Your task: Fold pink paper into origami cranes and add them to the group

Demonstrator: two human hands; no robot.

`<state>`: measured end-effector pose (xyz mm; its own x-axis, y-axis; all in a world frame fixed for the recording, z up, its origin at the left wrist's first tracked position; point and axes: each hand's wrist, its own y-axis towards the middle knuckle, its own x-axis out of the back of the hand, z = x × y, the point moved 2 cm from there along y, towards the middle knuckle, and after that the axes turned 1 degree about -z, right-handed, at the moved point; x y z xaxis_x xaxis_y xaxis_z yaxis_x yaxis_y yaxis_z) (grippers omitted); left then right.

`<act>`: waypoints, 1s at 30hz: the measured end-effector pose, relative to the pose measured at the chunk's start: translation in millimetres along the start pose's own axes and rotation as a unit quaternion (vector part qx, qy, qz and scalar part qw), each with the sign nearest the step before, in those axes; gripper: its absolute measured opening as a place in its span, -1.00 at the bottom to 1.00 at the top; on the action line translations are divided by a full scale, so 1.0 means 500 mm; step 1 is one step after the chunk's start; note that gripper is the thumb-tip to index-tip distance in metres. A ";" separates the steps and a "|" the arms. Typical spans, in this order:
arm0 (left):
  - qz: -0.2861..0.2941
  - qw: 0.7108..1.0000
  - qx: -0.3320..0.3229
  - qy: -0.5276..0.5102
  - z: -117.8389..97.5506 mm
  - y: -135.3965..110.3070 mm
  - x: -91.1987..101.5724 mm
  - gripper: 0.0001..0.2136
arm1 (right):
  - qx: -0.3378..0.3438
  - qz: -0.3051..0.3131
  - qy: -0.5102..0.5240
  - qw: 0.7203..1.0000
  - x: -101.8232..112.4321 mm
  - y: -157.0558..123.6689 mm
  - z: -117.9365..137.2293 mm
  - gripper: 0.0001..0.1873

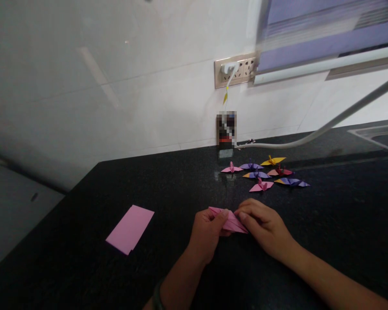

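Observation:
A partly folded pink paper piece [230, 220] lies low over the black counter [84, 267], held between both hands. My left hand [208, 232] pinches its left end with thumb and fingers. My right hand [265, 227] is curled over its right end, fingers pressing on the fold. Just beyond the hands sit several finished paper cranes [264, 173] in pink, purple, yellow and red.
A flat pink sheet of paper [130, 228] lies to the left on the counter. At the back wall are a socket strip [235, 69] with a plugged cable, a small dark object [226, 129] and a white hose [326, 127]. A sink edge [378, 135] shows far right.

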<state>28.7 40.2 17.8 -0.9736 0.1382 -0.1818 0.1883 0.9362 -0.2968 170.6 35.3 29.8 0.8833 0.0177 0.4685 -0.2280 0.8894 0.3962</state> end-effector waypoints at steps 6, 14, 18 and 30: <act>0.013 1.000 -0.006 0.021 -0.002 -0.001 -0.006 -0.70 | -0.203 0.071 0.153 0.964 -0.023 -0.002 -0.023 -0.80; 0.003 1.000 -0.011 0.019 -0.002 0.002 -0.006 -0.69 | -0.234 0.080 0.199 0.948 -0.026 -0.002 -0.017 -0.77; -0.012 1.000 -0.022 0.005 -0.005 -0.001 -0.006 -0.80 | -0.224 0.076 0.181 0.955 -0.028 -0.006 -0.020 -0.76; -0.015 0.998 -0.024 -0.051 0.007 0.003 -0.005 -0.70 | -0.208 0.074 0.133 0.966 -0.025 -0.004 -0.010 -0.81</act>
<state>31.9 40.2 14.7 -0.9602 0.0785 -0.2680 0.1503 0.9541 -0.2591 162.3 35.4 19.2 0.9404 0.2265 0.2536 -0.2246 0.9738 -0.0367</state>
